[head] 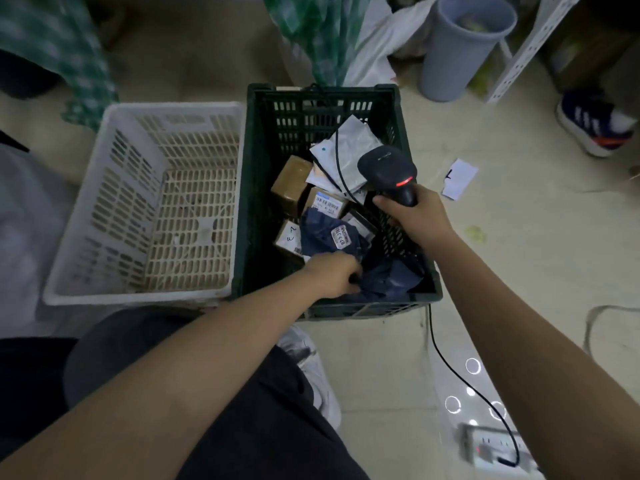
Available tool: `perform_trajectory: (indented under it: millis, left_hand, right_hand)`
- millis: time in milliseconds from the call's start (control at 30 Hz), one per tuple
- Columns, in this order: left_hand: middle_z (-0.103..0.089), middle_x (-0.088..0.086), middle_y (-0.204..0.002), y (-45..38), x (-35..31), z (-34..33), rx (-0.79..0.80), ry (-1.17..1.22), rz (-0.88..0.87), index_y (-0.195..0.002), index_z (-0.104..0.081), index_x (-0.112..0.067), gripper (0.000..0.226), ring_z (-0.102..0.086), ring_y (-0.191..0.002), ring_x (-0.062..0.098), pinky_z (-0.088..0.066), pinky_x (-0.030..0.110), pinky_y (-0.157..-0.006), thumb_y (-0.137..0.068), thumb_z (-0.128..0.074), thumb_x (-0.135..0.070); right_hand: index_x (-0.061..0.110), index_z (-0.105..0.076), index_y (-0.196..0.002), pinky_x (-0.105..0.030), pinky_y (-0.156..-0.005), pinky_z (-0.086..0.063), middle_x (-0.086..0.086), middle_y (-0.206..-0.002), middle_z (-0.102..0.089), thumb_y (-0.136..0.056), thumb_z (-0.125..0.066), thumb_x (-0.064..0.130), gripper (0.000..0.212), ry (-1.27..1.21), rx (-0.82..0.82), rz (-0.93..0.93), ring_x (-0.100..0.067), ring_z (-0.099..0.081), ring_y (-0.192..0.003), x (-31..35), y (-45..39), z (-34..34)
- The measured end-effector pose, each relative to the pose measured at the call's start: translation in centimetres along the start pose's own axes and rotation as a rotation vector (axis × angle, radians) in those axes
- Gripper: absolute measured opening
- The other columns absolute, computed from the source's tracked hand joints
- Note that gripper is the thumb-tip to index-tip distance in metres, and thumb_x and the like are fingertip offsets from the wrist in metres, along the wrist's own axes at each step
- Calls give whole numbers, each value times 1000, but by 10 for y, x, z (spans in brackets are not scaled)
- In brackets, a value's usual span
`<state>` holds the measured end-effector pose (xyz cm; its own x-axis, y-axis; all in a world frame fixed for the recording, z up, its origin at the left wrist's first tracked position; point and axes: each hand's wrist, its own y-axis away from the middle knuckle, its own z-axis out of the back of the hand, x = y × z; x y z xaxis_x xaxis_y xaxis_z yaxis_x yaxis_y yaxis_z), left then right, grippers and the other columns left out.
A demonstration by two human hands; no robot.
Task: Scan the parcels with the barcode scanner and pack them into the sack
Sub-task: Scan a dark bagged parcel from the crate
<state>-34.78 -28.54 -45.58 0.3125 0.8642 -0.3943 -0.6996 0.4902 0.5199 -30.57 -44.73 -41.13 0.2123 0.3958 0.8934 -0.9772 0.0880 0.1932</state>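
A dark green crate (pixel 254 202) on the floor holds several parcels: brown cardboard boxes (pixel 291 180), a silver mailer bag (pixel 349 150) and a dark blue mailer bag (pixel 329 233) with a white label. My left hand (pixel 334 273) is down inside the crate and grips the near edge of the dark blue bag. My right hand (pixel 410 214) holds the black barcode scanner (pixel 389 169) over the crate's right side, its red light lit and its head pointing down at the parcels. The scanner's cable runs across the parcels. A green-and-white sack (pixel 322 36) stands behind the crate.
An empty white plastic basket (pixel 104 188) stands left of the crate. A grey bin (pixel 460 46) and white shelf post (pixel 530 39) are at the back right. A paper slip (pixel 459 178) lies on the floor. A power strip (pixel 495 448) sits at lower right. Someone's shoe (pixel 592 123) is at right.
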Motion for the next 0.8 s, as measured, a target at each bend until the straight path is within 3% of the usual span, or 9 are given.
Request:
perform_trajectory:
  millis: [233,400,567,733,800]
  left_hand:
    - [-68,8,-106,42,40,62,-358,49,120,-104,-70,-22,21,-61,-100,31,-51,39,-81,-95,-54,-31]
    - [-66,8,-84,95,65,141,-659,252,198,-92,-71,-10,18,-62,-85,27,-48,38,-76,-95,-58,-23]
    - [-71,19,-90,139,72,193,-934,483,193,-92,-71,4,26,-65,-87,33,-50,43,-77,-96,-57,-17]
    - [-72,17,-94,173,87,217,-1207,596,211,-94,-74,1,24,-66,-87,31,-52,47,-79,-97,-56,-16]
    - [-73,16,-97,186,91,230,-1296,608,207,-97,-74,-2,23,-66,-88,28,-52,48,-81,-97,-56,-16]
  right_hand:
    - [5,-63,-90,-30,-61,-46,-4,-70,-60,-82,-76,28,27,-156,-98,99,-15,-56,-61,34,-3,8]
    - [19,-63,-87,-20,-54,-46,0,-75,-64,-83,-76,26,15,-260,-61,194,-15,-63,-66,85,-3,7]
    - [21,-63,-84,-17,-58,-45,2,-77,-67,-82,-77,23,14,-334,-55,286,-9,-63,-72,135,3,-9]
    - [17,-65,-91,-25,-70,-51,2,-83,-69,-81,-77,20,16,-441,13,290,-14,-66,-80,178,8,-47]
    - [18,-65,-88,-23,-67,-50,1,-82,-69,-81,-77,18,14,-475,40,308,-14,-65,-80,195,9,-64]
